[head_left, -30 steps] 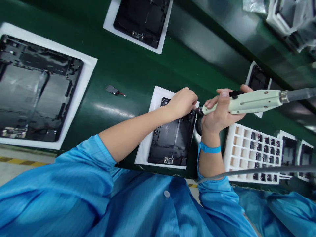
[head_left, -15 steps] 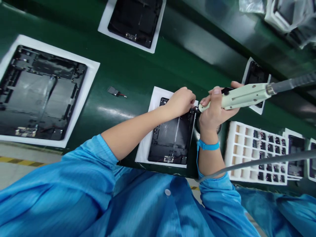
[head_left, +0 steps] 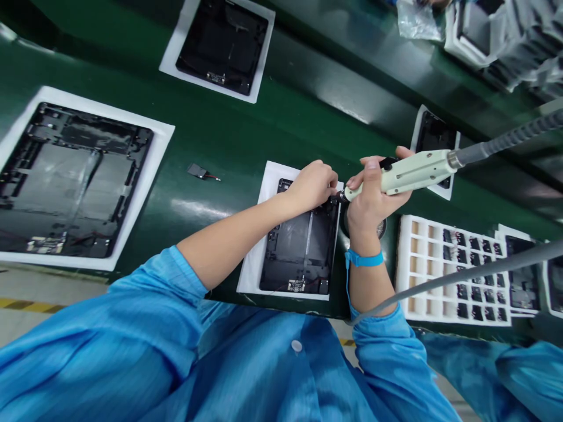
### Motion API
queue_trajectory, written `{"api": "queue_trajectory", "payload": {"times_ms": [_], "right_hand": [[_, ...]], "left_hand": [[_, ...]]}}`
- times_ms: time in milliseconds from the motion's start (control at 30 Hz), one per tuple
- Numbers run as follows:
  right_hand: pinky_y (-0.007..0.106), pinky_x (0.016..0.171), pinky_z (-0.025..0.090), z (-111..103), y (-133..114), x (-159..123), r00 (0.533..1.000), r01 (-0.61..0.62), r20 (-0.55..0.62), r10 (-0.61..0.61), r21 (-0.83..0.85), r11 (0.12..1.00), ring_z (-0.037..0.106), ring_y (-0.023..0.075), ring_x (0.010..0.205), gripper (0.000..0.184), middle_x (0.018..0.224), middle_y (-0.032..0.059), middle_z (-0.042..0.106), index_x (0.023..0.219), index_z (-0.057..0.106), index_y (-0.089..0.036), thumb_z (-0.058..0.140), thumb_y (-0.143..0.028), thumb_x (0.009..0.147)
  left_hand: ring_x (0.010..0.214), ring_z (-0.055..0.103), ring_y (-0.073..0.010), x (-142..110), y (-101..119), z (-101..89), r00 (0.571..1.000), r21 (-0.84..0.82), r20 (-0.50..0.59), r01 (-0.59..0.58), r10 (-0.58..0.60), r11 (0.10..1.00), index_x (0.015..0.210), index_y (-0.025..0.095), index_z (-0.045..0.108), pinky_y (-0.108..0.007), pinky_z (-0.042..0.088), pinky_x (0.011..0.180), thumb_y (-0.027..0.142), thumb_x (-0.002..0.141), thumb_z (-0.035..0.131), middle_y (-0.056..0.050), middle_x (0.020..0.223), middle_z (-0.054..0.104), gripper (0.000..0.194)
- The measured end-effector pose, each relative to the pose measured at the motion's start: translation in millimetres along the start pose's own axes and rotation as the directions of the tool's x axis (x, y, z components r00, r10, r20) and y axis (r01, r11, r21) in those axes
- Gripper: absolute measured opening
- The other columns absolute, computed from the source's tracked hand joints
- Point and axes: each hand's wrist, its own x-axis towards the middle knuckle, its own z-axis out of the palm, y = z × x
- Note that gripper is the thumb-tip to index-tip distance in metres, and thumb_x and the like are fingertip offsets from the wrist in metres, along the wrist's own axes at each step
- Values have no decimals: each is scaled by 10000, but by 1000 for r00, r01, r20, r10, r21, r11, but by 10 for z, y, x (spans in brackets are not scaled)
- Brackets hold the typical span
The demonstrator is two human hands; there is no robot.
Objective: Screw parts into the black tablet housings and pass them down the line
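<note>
A pale green electric screwdriver is gripped in my right hand, lying nearly level. Its tip reaches the upper right corner of an opened black tablet housing. My left hand is over the top edge of that housing, fingers pinched together beside the driver tip; whatever is between them is hidden. Under the housing lies a white foam sheet. Partly behind my right wrist is a small round dish. A blue strap circles that wrist.
A white compartment tray of small black parts stands at right. More housings on sheets lie left, at the back and back right. A small wired black part lies on the green bench. A grey cable crosses my right forearm.
The view has shifted slightly, so the bench things sit a little differently in frame. Both hands and the screwdriver keep nearly the same place at the housing's corner.
</note>
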Motion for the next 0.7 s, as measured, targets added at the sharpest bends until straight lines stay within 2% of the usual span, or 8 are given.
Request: {"api": "queue_trajectory", "payload": {"times_ms": [133,300,500,700], "right_hand": [[238,515,516,0,2,-5,1000,24,-7,-24,52,998,538,49,490,454,930,-78,723,1290,604,-296,845,-487,957],[259,514,512,-16,-39,-1,1000,18,-11,-18,1,1000,538,55,486,482,919,-71,731,1277,603,-291,863,-539,954],[266,499,502,-38,-29,2,1000,20,0,-20,12,1000,539,60,472,456,897,-72,743,1265,599,-285,857,-507,960],[269,519,523,-6,25,-24,1000,29,-8,-29,11,1000,540,58,482,500,838,-93,657,1221,587,-285,877,-588,948]], "left_hand": [[969,680,-300,2,2,-4,1000,6,2,-8,8,1000,953,172,907,-427,525,914,88,961,737,-108,899,817,190],[992,693,-300,7,21,-13,1000,14,27,-4,4,1000,993,139,912,-413,522,923,92,978,755,-120,916,823,164],[1004,687,-310,2,38,-26,999,30,34,0,-1,1000,1016,131,917,-423,530,944,94,994,751,-136,940,821,170],[1013,695,-310,14,28,-21,999,16,35,1,-2,1000,1014,132,914,-415,521,932,82,989,752,-128,924,817,172]]}}
